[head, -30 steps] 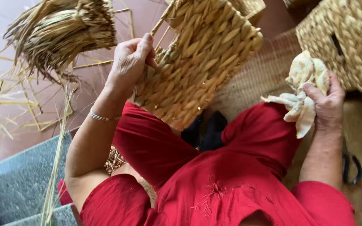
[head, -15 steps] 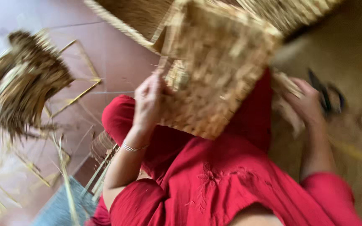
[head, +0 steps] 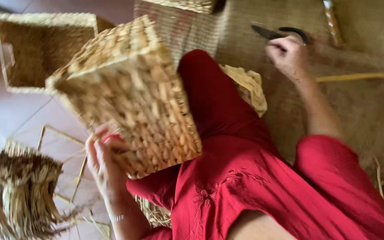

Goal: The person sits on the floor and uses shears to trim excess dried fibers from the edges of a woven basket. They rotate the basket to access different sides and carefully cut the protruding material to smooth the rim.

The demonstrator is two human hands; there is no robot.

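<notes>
Two hands show in our head view. Our left hand (head: 105,166) grips the lower edge of the woven basket (head: 127,95), tilted on our lap, fingers curled round it. Our right hand (head: 285,55) rests on black scissors (head: 278,33) on the mat (head: 361,106); its grip blurs. The basket's walls look fully woven; loose straw (head: 21,191) lies on the floor.

A rectangular woven basket (head: 130,98) of pale straw lies tipped on its side across the lap, its lower edge gripped by the left hand (head: 105,166). Black-handled scissors (head: 281,33) (blurred) lie flat on the mat just beyond the right hand (head: 287,55), whose fingertips touch the handles.
</notes>
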